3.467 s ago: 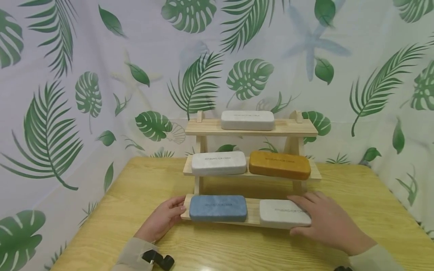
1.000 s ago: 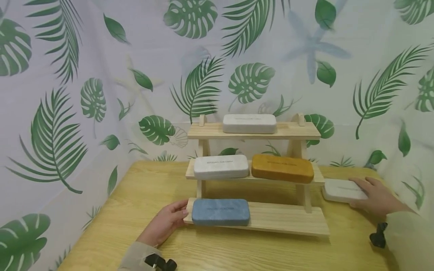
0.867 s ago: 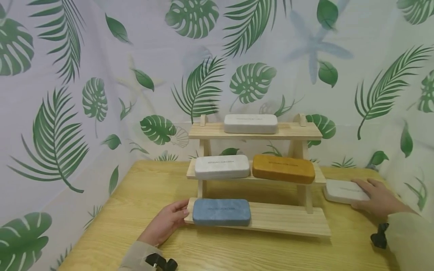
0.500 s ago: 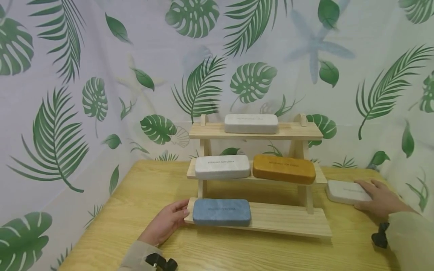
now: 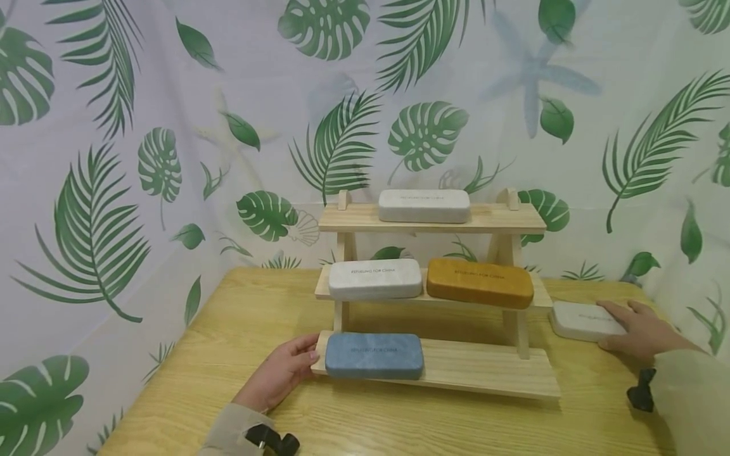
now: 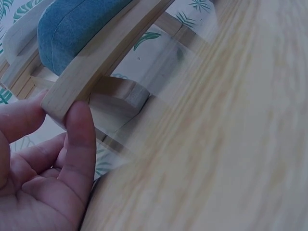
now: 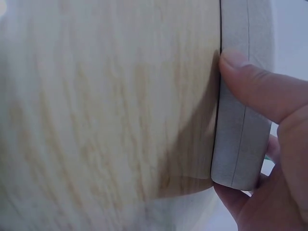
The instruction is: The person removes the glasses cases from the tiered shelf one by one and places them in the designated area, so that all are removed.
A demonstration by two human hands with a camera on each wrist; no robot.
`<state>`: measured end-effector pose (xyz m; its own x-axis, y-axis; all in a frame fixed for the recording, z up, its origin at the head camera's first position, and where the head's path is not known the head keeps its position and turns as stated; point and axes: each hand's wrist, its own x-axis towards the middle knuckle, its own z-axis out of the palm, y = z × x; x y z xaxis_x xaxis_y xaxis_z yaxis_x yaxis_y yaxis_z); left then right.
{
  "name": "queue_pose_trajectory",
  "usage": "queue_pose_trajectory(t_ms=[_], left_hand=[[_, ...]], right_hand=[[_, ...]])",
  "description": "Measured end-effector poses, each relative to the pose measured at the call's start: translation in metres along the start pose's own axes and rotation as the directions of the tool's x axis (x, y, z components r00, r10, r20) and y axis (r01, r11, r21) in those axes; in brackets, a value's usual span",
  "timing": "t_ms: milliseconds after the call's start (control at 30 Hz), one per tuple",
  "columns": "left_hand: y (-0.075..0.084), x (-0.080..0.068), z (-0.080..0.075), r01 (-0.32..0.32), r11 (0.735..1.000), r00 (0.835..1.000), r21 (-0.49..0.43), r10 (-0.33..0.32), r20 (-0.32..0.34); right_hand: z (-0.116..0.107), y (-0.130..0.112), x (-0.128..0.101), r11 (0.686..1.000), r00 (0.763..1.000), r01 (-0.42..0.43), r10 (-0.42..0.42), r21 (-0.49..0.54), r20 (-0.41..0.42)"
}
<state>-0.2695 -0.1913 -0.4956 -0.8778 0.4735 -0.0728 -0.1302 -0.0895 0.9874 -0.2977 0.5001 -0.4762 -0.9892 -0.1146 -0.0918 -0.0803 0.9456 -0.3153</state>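
A three-tier wooden rack (image 5: 485,370) stands on the table. My left hand (image 5: 305,358) grips the left end of its bottom shelf (image 6: 110,48), thumb and finger pinching the board's edge, right beside a blue case (image 5: 373,354). My right hand (image 5: 613,326) holds a white case (image 5: 578,320) lying on the table to the right of the rack. In the right wrist view the thumb (image 7: 255,82) presses the white case's (image 7: 240,130) side and fingers curl round its far edge.
On the middle shelf lie a white case (image 5: 374,279) and a mustard case (image 5: 479,282); another white case (image 5: 424,206) sits on the top shelf. The wooden table (image 5: 239,316) is hemmed by a leaf-print curtain (image 5: 114,190) at the back and both sides.
My right hand took the white case off the right of the bottom shelf and set it on the table right of the rack. My left hand has stayed on the shelf end.
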Motion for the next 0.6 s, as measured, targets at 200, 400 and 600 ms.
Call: queue_pose_trajectory(t_ms=[200, 400, 600], left_hand=[[0.002, 0.0011, -0.0006, 0.015, 1.0, 1.0, 0.006, -0.015, -0.006], [0.0027, 0.0006, -0.0019, 0.017, 1.0, 1.0, 0.012, -0.017, 0.006], [0.0008, -0.0001, -0.0021, 0.017, 1.0, 1.0, 0.002, -0.017, 0.006]], right_hand=[[-0.0007, -0.0009, 0.0001, 1.0, 1.0, 0.025, -0.025, -0.018, -0.006], [-0.0026, -0.0019, 0.001, 1.0, 1.0, 0.01, -0.01, -0.024, -0.002], [0.0006, 0.0005, 0.0018, 1.0, 1.0, -0.012, 0.012, -0.019, -0.006]])
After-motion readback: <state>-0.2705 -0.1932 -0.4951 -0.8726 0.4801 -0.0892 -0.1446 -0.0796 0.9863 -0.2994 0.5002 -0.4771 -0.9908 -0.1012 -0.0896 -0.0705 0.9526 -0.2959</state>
